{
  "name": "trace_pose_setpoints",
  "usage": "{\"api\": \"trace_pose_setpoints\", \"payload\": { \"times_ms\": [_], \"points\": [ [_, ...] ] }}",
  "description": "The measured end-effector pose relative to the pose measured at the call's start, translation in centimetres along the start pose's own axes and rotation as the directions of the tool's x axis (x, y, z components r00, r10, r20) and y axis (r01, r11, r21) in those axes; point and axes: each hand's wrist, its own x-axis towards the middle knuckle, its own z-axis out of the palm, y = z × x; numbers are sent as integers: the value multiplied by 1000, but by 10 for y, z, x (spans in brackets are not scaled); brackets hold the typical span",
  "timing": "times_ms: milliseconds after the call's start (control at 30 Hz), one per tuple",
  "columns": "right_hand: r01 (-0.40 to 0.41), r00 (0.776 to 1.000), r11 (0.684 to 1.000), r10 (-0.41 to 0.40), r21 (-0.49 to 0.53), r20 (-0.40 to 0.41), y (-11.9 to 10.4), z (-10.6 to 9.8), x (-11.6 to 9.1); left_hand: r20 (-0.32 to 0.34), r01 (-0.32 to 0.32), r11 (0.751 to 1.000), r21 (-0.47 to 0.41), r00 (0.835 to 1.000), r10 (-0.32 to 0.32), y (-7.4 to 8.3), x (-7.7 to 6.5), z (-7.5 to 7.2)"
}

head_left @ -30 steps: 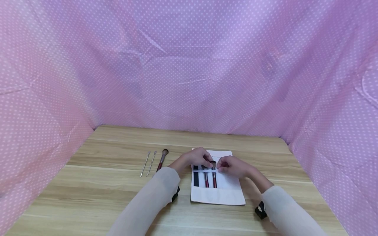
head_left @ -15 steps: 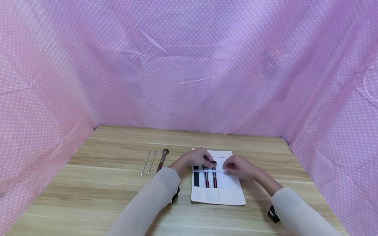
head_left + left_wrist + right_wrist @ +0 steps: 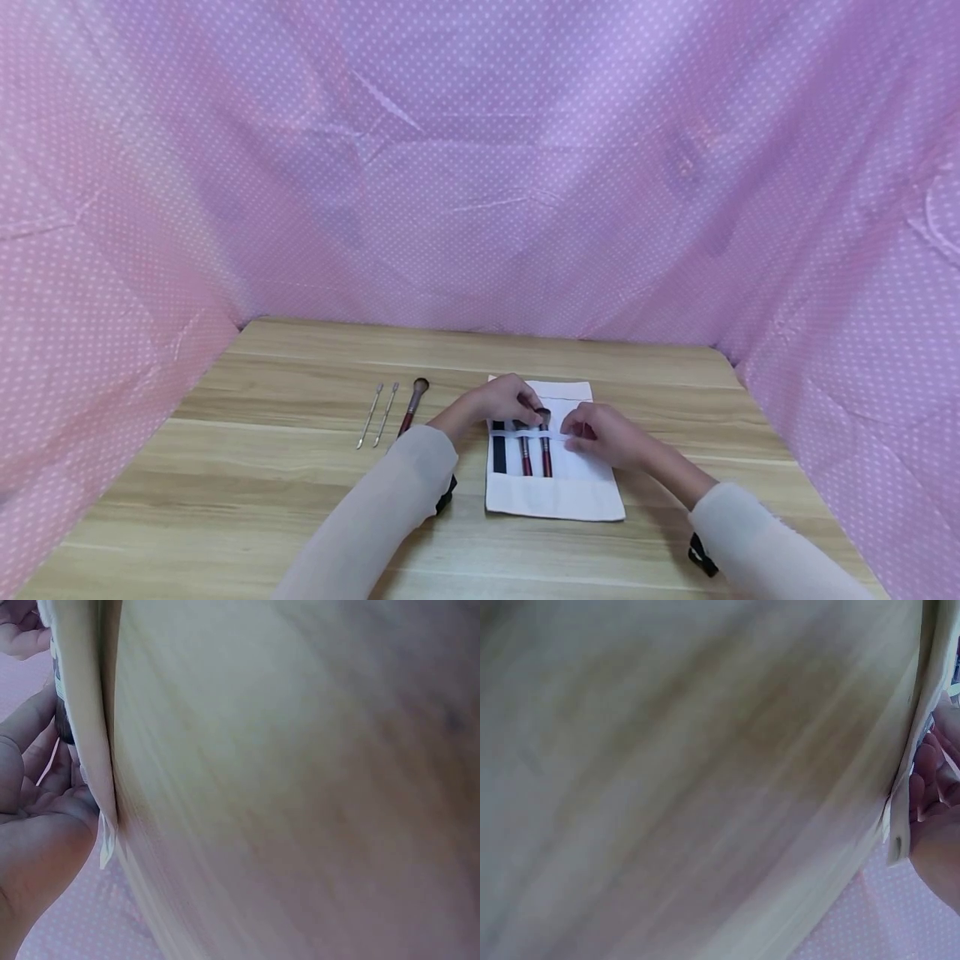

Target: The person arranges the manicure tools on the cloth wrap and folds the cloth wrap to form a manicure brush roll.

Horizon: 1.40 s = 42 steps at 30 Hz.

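A white fabric brush roll lies spread out, with a white elastic band across it. Under the band sit two makeup brushes with red handles, heads pointing away; the right one is a makeup brush whose head my left hand pinches between thumb and fingers. Dark bristles show beside these fingers in the left wrist view. On the roll's right half my right hand has curled fingers and pinches the band just right of that brush. Its fingertips are partly hidden in the right wrist view.
Left of the roll, two thin metal sticks lie side by side with another makeup brush, partly covered by the left sleeve. A black strip fills the roll's left slot. Pink dotted cloth surrounds the wooden table.
My right hand moved right, away from the brush, then came slightly back left to the band. My left hand has stayed at the brush head.
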Motion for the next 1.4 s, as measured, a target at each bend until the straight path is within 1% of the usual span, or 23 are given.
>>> {"api": "trace_pose_setpoints", "payload": {
  "times_ms": [133, 267, 367, 467, 567, 667, 800, 933, 1033, 1167, 1267, 1400],
  "points": [
    [-11, 1000, 1000, 11, 8, 3, -2, 0, 3, -5, -9, 1000, 12, 1000, 9, -1, -1, -2],
    [-35, 999, 999, 34, 37, 22, -3, 0, 5, -21, -41, 999, 10, 999, 41, -2, -1, -5],
    [-63, 998, 996, 61, 57, 34, -3, 0, 5, -61, -69, 998, -5, 996, 68, -3, -2, -10],
    [-78, 996, 994, 75, 73, 39, -3, -1, 5, -111, -72, 997, -4, 991, 71, -3, -8, -20],
    [-82, 996, 993, 78, 86, 44, -3, -1, 5, -146, -51, 999, 7, 988, 52, -6, -17, -34],
    [-87, 995, 992, 83, 94, 48, -3, -1, 5, -170, -26, 999, 18, 985, 29, -13, -27, -48],
    [-92, 995, 990, 86, 103, 58, -4, -2, 5, -223, 5, 999, 32, 975, 2, -27, -40, -67],
    [-101, 991, 987, 90, 127, 95, -5, -5, 6, -262, 41, 998, 38, 965, -29, -40, -53, -81],
    [-124, 986, 982, 105, 146, 132, -3, -7, 6, -280, 81, 996, 33, 957, -69, -49, -63, -87],
    [-149, 980, 976, 124, 161, 155, -2, -8, 6, -291, 110, 994, 16, 951, -100, -59, -78, -92],
    [-147, 980, 975, 122, 165, 157, -2, -8, 6, -282, 98, 995, 18, 955, -89, -65, -89, -97],
    [-133, 981, 979, 109, 152, 158, 0, -7, 6, -280, 104, 994, 29, 956, -92, -72, -102, -103]
  ]
}}
